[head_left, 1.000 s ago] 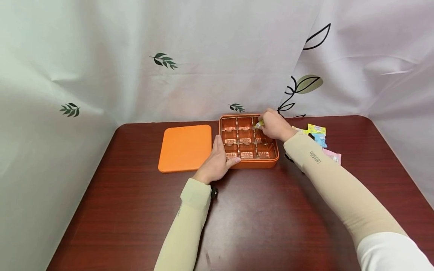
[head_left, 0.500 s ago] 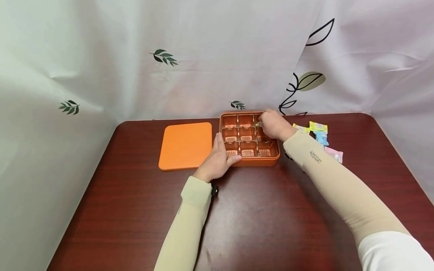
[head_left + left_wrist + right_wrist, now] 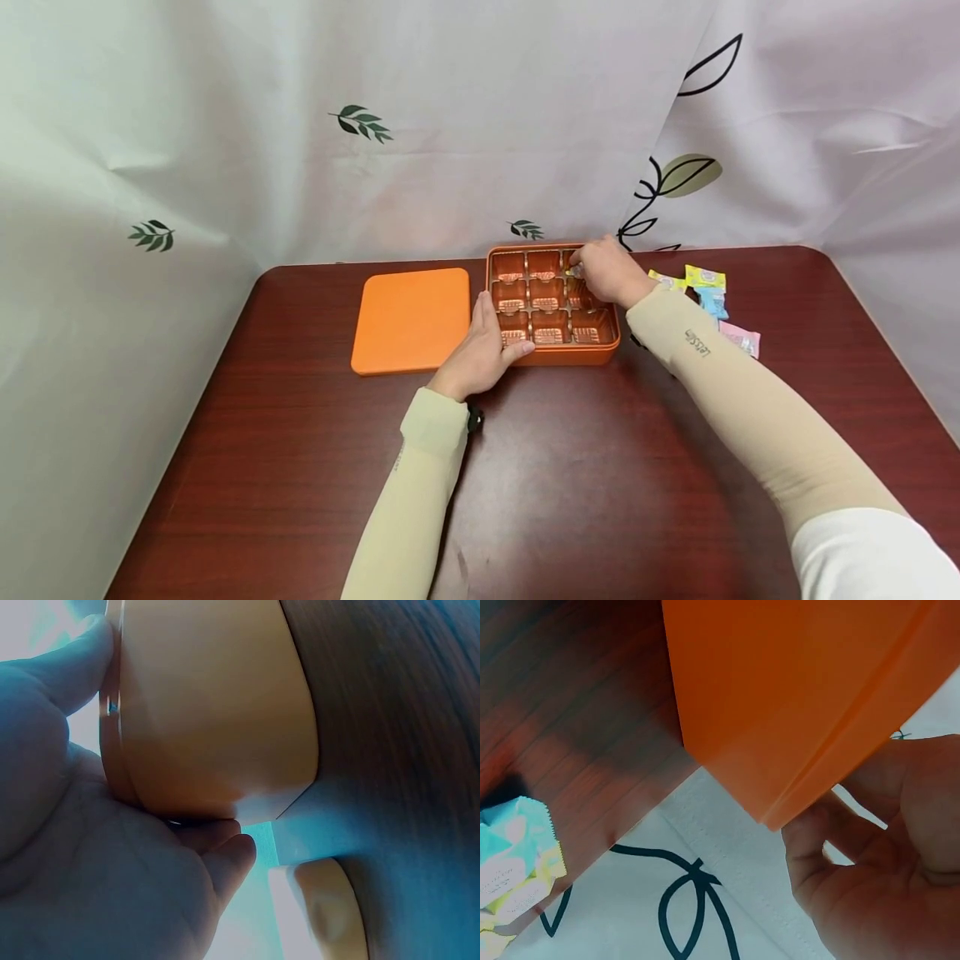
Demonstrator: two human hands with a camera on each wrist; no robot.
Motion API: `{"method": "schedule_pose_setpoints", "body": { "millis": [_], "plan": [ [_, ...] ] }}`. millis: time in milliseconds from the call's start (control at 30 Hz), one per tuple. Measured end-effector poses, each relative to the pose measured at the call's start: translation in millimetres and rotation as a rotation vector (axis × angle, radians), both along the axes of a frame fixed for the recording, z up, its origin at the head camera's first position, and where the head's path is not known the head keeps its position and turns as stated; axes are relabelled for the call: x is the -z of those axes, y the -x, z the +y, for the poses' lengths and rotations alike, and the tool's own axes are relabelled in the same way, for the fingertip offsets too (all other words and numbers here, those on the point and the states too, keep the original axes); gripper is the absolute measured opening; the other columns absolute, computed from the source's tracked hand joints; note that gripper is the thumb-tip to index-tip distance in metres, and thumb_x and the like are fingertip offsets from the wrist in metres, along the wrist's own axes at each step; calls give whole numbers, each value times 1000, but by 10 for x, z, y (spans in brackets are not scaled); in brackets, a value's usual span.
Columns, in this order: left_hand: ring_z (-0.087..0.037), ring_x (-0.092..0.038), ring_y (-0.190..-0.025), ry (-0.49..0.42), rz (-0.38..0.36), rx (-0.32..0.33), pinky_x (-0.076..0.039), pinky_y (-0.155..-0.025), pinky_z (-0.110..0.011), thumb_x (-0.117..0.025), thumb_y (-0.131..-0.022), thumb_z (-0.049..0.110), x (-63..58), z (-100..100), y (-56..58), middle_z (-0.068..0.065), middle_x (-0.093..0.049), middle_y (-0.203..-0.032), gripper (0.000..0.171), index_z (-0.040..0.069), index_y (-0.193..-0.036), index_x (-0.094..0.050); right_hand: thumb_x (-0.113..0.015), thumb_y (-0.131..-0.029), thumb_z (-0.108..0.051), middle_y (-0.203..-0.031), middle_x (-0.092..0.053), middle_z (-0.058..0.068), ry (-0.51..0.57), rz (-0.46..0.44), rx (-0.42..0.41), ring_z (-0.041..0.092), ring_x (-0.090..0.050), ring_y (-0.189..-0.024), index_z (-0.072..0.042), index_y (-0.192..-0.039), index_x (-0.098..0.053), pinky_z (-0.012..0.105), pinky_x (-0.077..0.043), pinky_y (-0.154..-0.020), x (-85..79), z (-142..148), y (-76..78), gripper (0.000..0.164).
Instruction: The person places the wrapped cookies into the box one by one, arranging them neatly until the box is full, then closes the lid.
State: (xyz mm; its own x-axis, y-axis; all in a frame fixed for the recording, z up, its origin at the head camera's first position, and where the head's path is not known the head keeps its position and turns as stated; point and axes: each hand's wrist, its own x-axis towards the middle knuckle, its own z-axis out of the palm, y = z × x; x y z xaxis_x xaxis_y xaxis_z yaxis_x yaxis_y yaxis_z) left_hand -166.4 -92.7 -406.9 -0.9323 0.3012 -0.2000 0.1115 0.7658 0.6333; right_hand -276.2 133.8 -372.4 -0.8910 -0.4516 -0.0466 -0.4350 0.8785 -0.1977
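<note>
An orange box (image 3: 564, 357) with a copper-coloured divided tray (image 3: 547, 294) stands at the table's back edge. My left hand (image 3: 482, 354) rests against its near left corner, fingers straight along the side and thumb on the front rim; the left wrist view shows this hand (image 3: 112, 847) touching the box wall. Over the far right compartment, my right hand (image 3: 611, 271) pinches a small yellowish wrapped candy (image 3: 574, 271), mostly hidden by the fingers. In the right wrist view, this hand (image 3: 885, 840) reaches over the box rim, with its fingertips hidden.
The flat orange lid (image 3: 411, 321) lies left of the box. To the right are several wrapped candies, among them a yellow one (image 3: 705, 277), a blue one (image 3: 712, 302) and a pink one (image 3: 740, 339). A white curtain (image 3: 435, 183) hangs behind the table.
My right hand's fingers have gone slightly deeper into the far right compartment, and less of the candy shows. My left hand stays in place at the box. The head view has shifted slightly.
</note>
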Motion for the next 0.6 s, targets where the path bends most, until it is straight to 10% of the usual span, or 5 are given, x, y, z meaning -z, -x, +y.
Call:
{"method": "schedule_pose_setpoints", "body": {
  "millis": [600],
  "plan": [
    [-23, 14, -151, -1, -10, 11, -8, -122, -37, -54, -102, 47, 12, 1, 13, -20, 19, -164, 102, -1, -155, 18, -62, -93, 3, -122, -66, 26, 135, 20, -33, 44, -56, -119, 6, -125, -66, 53, -43, -101, -42, 157, -25, 32]
  ]
}}
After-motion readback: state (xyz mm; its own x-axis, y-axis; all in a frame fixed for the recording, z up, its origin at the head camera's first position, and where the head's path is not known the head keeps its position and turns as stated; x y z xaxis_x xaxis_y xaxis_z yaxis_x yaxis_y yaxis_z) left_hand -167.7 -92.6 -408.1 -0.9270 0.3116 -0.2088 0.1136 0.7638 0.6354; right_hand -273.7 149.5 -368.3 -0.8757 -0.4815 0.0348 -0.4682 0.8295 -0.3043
